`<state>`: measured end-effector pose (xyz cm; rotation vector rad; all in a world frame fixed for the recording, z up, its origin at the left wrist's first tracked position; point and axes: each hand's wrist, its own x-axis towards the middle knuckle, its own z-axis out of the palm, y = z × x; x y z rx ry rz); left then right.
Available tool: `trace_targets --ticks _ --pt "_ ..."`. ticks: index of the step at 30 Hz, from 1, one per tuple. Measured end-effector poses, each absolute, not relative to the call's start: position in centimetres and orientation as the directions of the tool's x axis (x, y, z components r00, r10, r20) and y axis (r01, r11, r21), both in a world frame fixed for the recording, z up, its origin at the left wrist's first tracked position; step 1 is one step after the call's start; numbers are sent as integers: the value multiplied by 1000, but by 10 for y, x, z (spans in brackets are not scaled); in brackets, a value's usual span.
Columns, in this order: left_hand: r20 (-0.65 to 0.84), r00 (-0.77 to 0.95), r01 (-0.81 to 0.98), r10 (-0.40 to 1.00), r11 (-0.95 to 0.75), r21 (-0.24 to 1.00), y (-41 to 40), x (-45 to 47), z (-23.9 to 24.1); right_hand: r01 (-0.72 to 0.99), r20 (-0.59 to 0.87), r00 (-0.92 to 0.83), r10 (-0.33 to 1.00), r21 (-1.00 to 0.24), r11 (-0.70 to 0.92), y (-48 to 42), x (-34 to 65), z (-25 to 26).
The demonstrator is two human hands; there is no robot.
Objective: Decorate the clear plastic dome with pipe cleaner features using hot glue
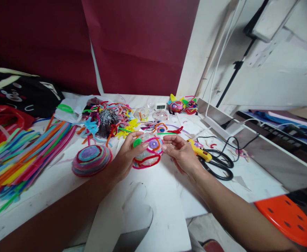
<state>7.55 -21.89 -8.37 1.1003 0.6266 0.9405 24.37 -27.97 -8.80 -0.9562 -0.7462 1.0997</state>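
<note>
A clear ball (145, 156) decorated with pipe cleaners is between my two hands above the table. On its front are a purple spiral disc (153, 144) with an orange and pink outline, a green disc (137, 142) and a red loop (150, 161). My left hand (131, 152) grips the ball from its left side, thumb across the front. The fingers of my right hand (179, 150) are pinched together at the ball's right edge, on the pink pipe cleaner outline. What exactly lies between those fingertips is partly hidden.
Left are bundled pipe cleaners (35, 154) and a wound striped dome (91, 159). Behind lie tangled pipe cleaners (121, 113), clear balls (142, 113), a small digital clock (161, 106) and finished ornaments (190, 106). A yellow glue gun (202, 153) and black-handled scissors (221, 164) lie right, near cables.
</note>
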Motion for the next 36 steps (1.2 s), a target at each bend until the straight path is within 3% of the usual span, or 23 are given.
trace_targets --ticks 25,36 --pt "165 501 -344 850 20 939 -218 71 -89 -316 138 273 952 -922 224 -287 246 -90" --pt "265 466 -318 844 -120 941 -215 69 -94 -296 166 262 951 -924 242 -288 246 -88"
